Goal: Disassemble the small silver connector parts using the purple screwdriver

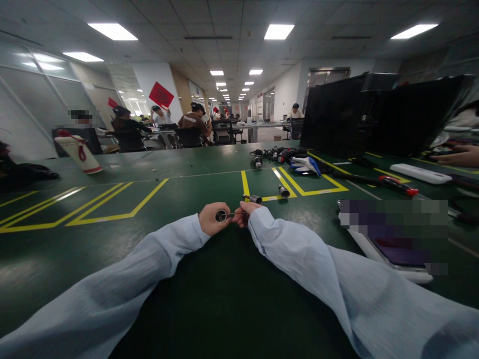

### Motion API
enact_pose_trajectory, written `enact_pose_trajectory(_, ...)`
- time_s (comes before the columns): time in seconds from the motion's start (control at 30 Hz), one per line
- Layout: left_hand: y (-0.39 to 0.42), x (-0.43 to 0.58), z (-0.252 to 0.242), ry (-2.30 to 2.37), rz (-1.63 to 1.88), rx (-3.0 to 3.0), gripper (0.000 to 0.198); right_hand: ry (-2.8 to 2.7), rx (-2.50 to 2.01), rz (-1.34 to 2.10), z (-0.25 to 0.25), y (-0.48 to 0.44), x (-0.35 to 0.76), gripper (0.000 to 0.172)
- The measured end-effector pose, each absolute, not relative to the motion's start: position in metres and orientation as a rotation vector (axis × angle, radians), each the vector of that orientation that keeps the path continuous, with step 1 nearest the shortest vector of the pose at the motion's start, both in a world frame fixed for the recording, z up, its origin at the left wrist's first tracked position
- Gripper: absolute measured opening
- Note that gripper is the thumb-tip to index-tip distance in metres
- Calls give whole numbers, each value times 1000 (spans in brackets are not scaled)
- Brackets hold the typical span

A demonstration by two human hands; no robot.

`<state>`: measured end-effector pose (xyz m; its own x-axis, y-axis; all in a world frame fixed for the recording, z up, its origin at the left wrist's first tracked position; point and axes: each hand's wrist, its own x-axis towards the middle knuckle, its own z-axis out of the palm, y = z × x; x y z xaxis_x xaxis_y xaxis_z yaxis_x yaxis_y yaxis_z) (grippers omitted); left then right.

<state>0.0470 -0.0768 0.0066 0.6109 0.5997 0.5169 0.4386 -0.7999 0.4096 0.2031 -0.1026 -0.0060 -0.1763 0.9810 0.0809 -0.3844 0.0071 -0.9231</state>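
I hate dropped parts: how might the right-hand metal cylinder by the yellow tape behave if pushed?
The metal cylinder would probably roll: it's round, lying sideways. Its shiny surface may be slippery; its metallic look suggests stiffness.

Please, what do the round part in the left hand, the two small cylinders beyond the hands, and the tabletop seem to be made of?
Round part in the left hand: probably metal; its rim shines around a dark inside.
Left cylinder and right cylinder: likely metal, semi-gloss, from silvery-grey highlights.
Tabletop: smooth green surface, perhaps rubber or plastic; soft reflections suggest satin finish.
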Motion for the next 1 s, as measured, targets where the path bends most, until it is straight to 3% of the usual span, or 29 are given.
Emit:
enact_pose_trajectory(0.27,-78,46,7,841,958,2628,13,-1058,-769,1357,-3,-111,198,29)
enact_pose_trajectory(0.73,-79,47,8,919,978,2534,23,-974,-754,1491,-4,-106,210,23)
enact_pose_trajectory(1.0,-79,43,16,865,878,2529,19,-920,-794,1519,-3,-101,216,26)
